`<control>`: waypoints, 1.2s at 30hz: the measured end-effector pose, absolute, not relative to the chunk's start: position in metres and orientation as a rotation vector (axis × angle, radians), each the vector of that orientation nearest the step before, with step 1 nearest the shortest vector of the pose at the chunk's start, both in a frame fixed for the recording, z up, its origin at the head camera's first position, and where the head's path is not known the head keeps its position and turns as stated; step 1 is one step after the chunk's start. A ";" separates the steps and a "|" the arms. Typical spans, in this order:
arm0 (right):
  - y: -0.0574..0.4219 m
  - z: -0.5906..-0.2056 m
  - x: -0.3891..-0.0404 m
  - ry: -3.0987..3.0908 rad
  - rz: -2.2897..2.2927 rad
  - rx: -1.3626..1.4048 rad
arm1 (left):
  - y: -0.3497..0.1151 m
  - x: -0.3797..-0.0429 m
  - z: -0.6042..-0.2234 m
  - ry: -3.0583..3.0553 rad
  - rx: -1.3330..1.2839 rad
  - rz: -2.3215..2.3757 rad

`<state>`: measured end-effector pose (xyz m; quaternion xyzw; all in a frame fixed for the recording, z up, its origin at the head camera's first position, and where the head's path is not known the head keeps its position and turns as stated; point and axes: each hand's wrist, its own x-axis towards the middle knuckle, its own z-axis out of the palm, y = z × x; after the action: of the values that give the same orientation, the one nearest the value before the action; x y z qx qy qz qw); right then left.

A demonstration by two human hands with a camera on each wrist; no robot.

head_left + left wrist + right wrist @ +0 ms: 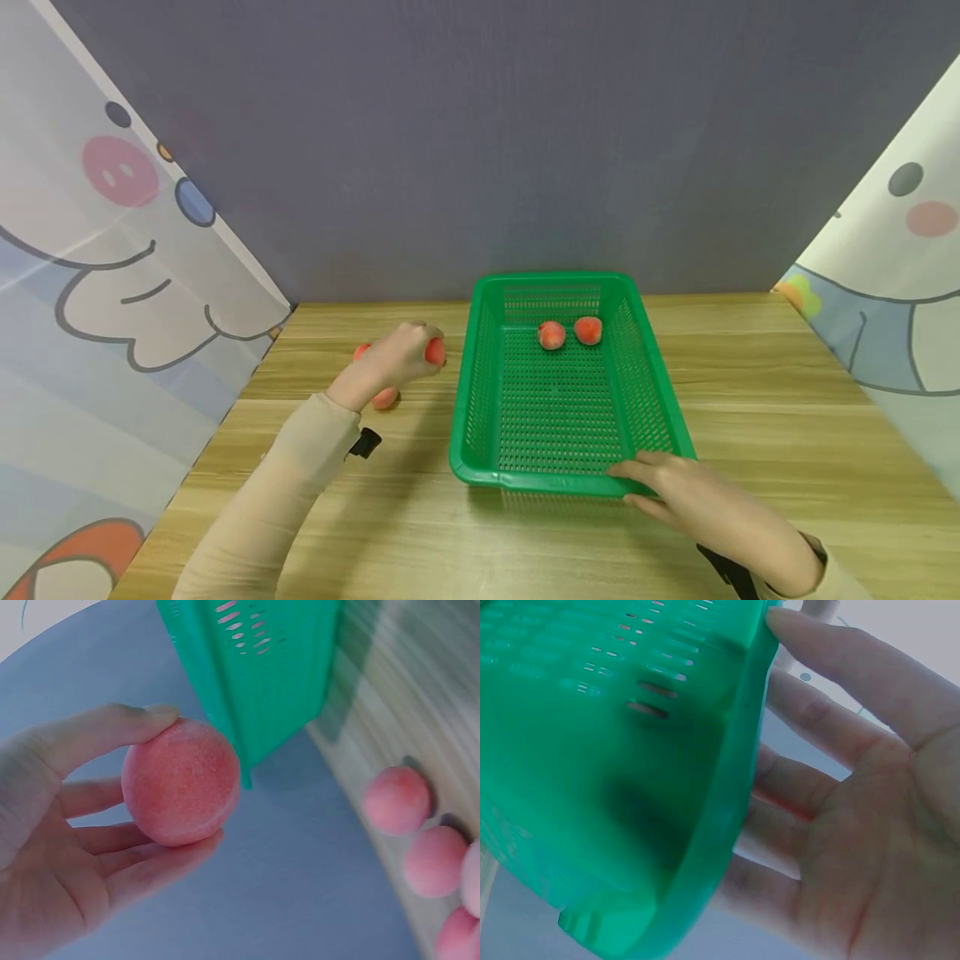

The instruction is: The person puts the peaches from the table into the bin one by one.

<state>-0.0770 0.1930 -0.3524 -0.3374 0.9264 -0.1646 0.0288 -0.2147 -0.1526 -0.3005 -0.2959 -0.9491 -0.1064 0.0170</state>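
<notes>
My left hand (396,358) grips a reddish-pink peach (181,782) between thumb and fingers, above the table just left of the green plastic basket (462,400). In the head view the held peach (435,351) shows past the fingers. My right hand (678,492) holds the basket's near rim by its right corner. From the right wrist view, the thumb lies at the rim (742,757) and the other fingers pass behind it, partly hidden. Inside the basket, toward its far end, one peach (551,335) sits beside another peach (588,330).
Several more peaches lie on the wooden table (757,400) left of the basket, including one peach (386,398) partly covered by the left hand. A grey panel (480,150) rises behind the table. Cartoon-printed cloths (150,275) hang at both sides.
</notes>
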 end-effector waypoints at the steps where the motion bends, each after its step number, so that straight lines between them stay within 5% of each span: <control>1: 0.193 -0.352 -0.077 2.859 -0.508 -1.044 | -0.151 -0.215 -0.298 -2.945 -0.932 -0.337; 36: 0.192 -0.353 -0.077 2.855 -0.512 -1.036 | -0.085 -0.220 -0.256 -3.013 -1.068 -0.164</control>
<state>-0.0770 0.1922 -0.3528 -0.3363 0.9265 -0.1660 0.0310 -0.2199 -0.0849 -0.2560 -0.3335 -0.9409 -0.0512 -0.0298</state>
